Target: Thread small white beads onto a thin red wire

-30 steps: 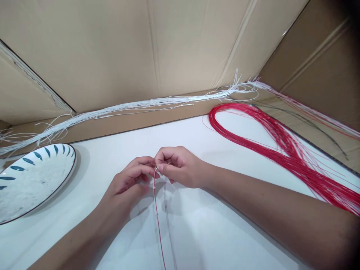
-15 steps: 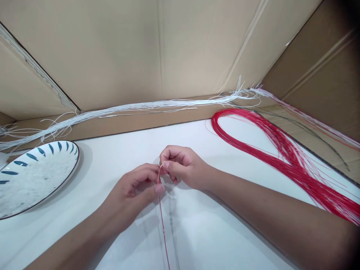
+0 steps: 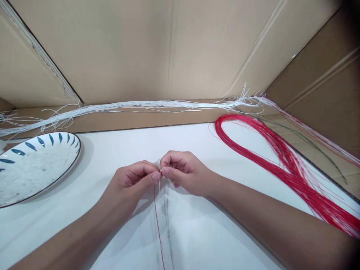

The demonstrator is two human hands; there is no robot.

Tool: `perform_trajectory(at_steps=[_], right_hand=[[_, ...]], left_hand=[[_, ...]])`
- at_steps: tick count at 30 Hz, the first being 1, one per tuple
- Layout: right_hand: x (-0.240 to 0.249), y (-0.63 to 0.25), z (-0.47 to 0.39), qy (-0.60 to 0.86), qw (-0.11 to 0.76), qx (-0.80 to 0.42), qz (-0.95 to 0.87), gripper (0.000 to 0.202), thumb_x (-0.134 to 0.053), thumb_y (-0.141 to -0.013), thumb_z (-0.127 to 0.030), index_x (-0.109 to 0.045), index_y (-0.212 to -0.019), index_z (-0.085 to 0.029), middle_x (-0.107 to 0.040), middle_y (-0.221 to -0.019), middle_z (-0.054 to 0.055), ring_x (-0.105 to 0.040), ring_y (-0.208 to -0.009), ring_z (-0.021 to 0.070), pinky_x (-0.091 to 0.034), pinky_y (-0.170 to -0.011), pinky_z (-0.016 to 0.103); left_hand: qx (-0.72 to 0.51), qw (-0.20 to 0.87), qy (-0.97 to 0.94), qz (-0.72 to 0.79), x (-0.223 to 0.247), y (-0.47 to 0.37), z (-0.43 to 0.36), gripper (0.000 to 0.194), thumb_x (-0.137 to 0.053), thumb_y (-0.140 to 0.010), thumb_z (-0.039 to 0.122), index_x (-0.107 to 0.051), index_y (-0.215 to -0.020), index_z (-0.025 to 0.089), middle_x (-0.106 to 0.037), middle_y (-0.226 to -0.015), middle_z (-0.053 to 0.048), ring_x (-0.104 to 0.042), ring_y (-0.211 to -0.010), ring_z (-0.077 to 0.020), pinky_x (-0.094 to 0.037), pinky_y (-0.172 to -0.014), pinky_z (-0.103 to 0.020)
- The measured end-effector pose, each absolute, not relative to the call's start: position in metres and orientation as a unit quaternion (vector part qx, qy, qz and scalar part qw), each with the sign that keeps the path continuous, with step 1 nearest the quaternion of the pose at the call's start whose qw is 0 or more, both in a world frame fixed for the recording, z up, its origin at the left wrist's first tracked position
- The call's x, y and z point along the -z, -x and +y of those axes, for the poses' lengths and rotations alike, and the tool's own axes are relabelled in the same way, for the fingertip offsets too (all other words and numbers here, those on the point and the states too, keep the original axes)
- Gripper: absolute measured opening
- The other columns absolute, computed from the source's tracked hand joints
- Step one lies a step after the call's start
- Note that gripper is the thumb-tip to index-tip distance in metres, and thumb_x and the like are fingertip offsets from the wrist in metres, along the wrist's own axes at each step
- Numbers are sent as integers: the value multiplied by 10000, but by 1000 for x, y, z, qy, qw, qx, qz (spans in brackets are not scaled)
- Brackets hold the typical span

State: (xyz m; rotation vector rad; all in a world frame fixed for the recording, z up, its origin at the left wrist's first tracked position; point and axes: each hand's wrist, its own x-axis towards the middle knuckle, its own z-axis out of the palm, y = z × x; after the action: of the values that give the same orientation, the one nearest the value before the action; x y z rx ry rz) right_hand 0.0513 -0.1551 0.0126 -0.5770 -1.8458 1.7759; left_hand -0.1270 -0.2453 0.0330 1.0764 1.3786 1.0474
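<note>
White table point(image 3: 123, 144), red bundle point(image 3: 295, 185) by its right edge, left hand point(image 3: 134, 179) and right hand point(image 3: 187, 173) both pinched shut on a thin string point(image 3: 158, 225).

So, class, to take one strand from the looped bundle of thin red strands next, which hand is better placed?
Probably the right hand: the red bundle lies on its side, with the left hand farther off. Both hands are busy at a thin red strand, though.

2 forearms angled inward | left hand point(image 3: 135, 177), right hand point(image 3: 181, 171) both pinching
</note>
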Motion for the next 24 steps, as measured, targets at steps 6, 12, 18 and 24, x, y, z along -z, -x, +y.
perform_trajectory(at_steps=[6,12,18,24], right_hand=[[-13,-50,-158,121,264,-723,-627,209,-617,-1000,-337,-545,-885,-178,-588,-713,-10,-625,-649,131,-469,-560,253],[-14,-49,-159,100,262,-738,-613,194,-579,-1028,-314,-525,-900,-179,-621,-700,-14,-642,-610,116,-515,-588,262],[-13,-50,-158,191,266,-708,-626,218,-654,-977,-359,-583,-891,-171,-629,-687,-9,-532,-586,91,-425,-544,223],[-11,-44,-160,182,271,-765,-555,298,-778,-887,-436,-644,-918,-171,-660,-722,-1,-579,-608,96,-458,-519,205]], left_hand=[[-448,660,-374,473,-24,131,-241,327,-683,-943,461,-807,-830,181,-732,-817,-62,-655,-775,-170,-517,-723,-271],[-456,720,-343,396,-19,130,-240,218,-754,-922,356,-805,-828,166,-761,-809,-48,-706,-725,-120,-548,-649,-183],[-462,718,-310,417,-24,129,-241,173,-827,-850,312,-789,-772,163,-759,-758,-29,-704,-632,-116,-555,-580,-183],[-485,686,-308,446,-28,128,-239,176,-843,-823,319,-786,-760,164,-736,-699,-20,-652,-584,-96,-532,-556,-179]])
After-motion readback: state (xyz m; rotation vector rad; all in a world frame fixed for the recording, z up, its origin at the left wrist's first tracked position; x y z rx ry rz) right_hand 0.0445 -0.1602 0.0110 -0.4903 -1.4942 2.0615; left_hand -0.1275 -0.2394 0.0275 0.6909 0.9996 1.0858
